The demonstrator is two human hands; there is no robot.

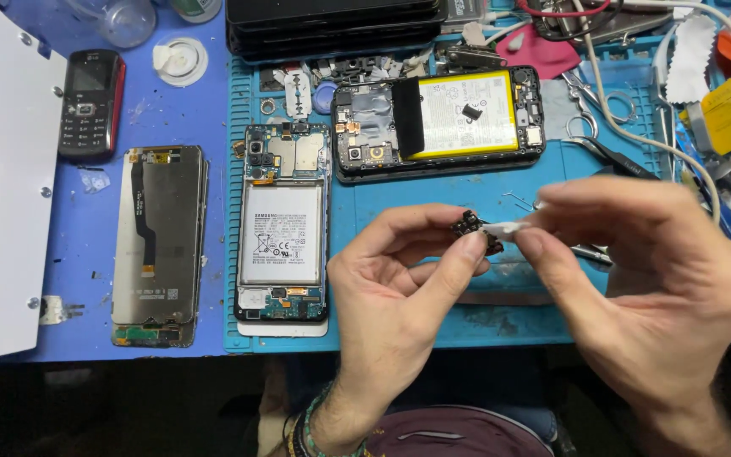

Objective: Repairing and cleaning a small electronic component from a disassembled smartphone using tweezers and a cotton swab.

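Small black component pinched between both hands, above the blue mat.

I see my left hand (399, 288) pinching the small black component (470, 225); my right hand (636, 271) pinches a white strip (508, 228) lying crosswise, touching its right side.

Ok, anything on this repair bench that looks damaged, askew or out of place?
Nothing looks spilled or broken. Two opened smartphones lie with batteries exposed, and a detached dark screen panel sits off the blue work mat. The left hand pinches a small black component; the right hand presses a white strip against it.
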